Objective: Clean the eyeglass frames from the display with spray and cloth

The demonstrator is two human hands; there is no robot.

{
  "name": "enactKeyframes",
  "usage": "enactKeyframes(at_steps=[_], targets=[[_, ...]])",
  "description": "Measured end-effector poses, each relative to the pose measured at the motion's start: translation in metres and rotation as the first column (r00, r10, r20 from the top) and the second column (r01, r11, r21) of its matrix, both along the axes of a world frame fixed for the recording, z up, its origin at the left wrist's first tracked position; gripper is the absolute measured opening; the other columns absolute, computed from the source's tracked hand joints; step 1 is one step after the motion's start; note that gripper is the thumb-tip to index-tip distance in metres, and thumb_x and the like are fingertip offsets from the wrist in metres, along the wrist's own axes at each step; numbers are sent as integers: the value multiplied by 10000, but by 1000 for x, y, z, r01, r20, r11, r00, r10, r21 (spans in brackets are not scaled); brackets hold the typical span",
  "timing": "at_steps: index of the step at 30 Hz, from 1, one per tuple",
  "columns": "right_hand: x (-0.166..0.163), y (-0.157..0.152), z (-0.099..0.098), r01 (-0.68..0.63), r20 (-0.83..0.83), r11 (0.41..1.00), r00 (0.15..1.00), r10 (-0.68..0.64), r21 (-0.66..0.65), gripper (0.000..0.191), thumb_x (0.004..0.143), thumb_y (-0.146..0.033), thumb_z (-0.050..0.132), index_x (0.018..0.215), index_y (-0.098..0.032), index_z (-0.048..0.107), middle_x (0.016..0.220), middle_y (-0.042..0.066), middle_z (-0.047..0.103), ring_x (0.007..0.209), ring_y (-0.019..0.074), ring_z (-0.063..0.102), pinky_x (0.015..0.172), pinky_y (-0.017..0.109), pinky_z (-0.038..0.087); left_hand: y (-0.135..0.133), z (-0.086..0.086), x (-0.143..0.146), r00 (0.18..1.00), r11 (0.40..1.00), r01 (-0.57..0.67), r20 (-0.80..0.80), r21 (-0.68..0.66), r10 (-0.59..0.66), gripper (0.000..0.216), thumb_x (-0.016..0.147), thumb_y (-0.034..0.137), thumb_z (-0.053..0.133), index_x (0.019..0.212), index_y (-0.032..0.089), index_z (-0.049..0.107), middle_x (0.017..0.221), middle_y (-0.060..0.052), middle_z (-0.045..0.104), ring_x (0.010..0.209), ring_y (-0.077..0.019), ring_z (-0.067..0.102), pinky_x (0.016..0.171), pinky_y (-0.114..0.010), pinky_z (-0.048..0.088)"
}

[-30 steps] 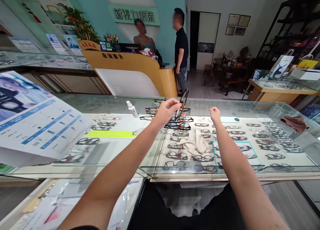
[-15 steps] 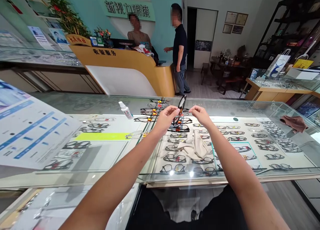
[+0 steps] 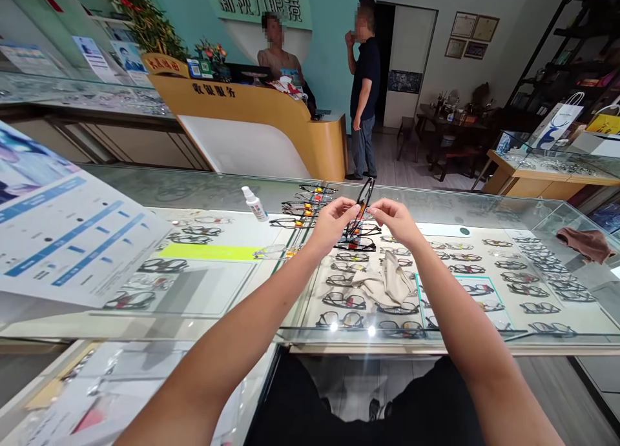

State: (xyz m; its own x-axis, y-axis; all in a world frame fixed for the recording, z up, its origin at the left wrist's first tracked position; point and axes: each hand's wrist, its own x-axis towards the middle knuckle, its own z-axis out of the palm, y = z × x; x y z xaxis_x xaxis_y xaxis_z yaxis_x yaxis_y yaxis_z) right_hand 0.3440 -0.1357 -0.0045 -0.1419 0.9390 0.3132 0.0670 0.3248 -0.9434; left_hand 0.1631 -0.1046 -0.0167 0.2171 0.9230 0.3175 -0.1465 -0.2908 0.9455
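Trousers (image 3: 285, 407), dark, at the bottom edge, with papers and clear packets (image 3: 159, 381) to their left. Just past the knees, a glass display counter (image 3: 407, 349), full of rows of spectacles (image 3: 346, 299). At far left on it, a large printed card (image 3: 72, 239), slanting; beyond, a lime-green strip (image 3: 208, 251). In the middle, a beige cloth (image 3: 387, 284), crumpled above several frames; right of that, a teal-edged sheet (image 3: 494, 304).

Over the counter, beyond the cloth, dark-framed spectacles (image 3: 370, 193), held up on edge between both hands. Left hand (image 3: 334, 223) with thumb and fingers pinched on the frame. Right hand (image 3: 394, 219) with fingers bunched together right beside the same frame; impossible to tell whether gripping, touching or just short of it. Behind and left of the hands, a row of orange-tagged glasses (image 3: 312, 207); farther left, a white bottle (image 3: 254, 204), upright. At the counter's right end, a brown cloth (image 3: 585, 244).

Across the floor, a curved wooden desk (image 3: 324, 146), with a monitor (image 3: 249, 73) on top and a person (image 3: 281, 59) behind. Beside the desk, another person (image 3: 365, 78), standing, one hand raised. On the back wall, framed certificates (image 3: 472, 35).
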Motion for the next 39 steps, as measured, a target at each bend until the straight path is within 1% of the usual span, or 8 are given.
enactKeyframes(at_steps=[6, 11, 17, 23, 26, 31, 35, 39], targets=[[-1, -1, 1, -6, 33, 1000, 999, 5, 12, 524, 750, -708, 763, 789, -204, 627, 623, -45, 499, 593, 106, 402, 577, 276, 315, 3, -4, 0, 999, 997, 24, -34, 71, -21, 513, 674, 647, 851, 817, 193, 661, 741, -1, 638, 712, -152, 588, 697, -298, 491], [-3, -2, 2, 38, 18, 999, 999, -38, -4, 534, 718, -709, 778, 752, -206, 603, 608, -55, 482, 580, 96, 369, 568, 273, 279, 6, -7, -1, 998, 998, 42, -41, 51, -40, 517, 672, 651, 850, 834, 194, 671, 758, -4, 653, 708, -153, 588, 696, -299, 492], [-5, -3, 1, 90, 14, 996, 996, -91, 21, 404, 758, -578, 779, 798, -209, 620, 590, -69, 454, 573, 99, 367, 582, 280, 278, 6, -8, -2, 997, 994, 1, -83, 110, 9, 458, 692, 601, 848, 803, 184, 697, 758, -15, 657, 718, -153, 569, 694, -290, 465], [-8, -4, 2, 117, -2, 993, 993, -117, 17, 290, 754, -472, 730, 808, -213, 611, 598, -73, 435, 577, 100, 360, 590, 282, 279, 6, -8, -4, 994, 986, 10, -112, 169, 9, 387, 725, 547, 825, 791, 178, 727, 813, -36, 653, 762, -160, 584, 699, -283, 462], [-9, -4, 3, 135, 12, 991, 991, -135, 4, 266, 740, -455, 701, 772, -223, 576, 598, -70, 425, 580, 101, 354, 588, 279, 278, 5, -8, -3, 993, 983, 11, -116, 184, 11, 377, 726, 548, 821, 788, 186, 734, 831, -42, 654, 788, -171, 602, 696, -282, 473], [-9, -6, 4, 203, 58, 979, 977, -204, 13, 196, 718, -389, 640, 708, -229, 528, 557, -72, 410, 560, 97, 318, 579, 278, 266, -1, -5, -1, 984, 965, -44, -154, 259, 86, 355, 754, 543, 798, 778, 194, 734, 878, -55, 651, 847, -185, 613, 696, -275, 491], [-9, -6, 4, 240, 88, 971, 967, -240, 10, 149, 709, -358, 603, 691, -227, 536, 580, -57, 440, 571, 104, 348, 579, 278, 269, -4, -4, -2, 975, 958, -62, -189, 279, 118, 347, 775, 541, 783, 794, 198, 731, 909, -57, 652, 885, -191, 618, 709, -272, 505], [-10, -7, 3, 260, 110, 965, 959, -261, 25, 103, 705, -315, 579, 714, -213, 586, 613, -47, 479, 590, 106, 353, 587, 277, 269, -4, -3, -3, 971, 953, -61, -205, 296, 126, 339, 787, 533, 777, 807, 198, 732, 926, -58, 653, 906, -192, 621, 728, -273, 514]])
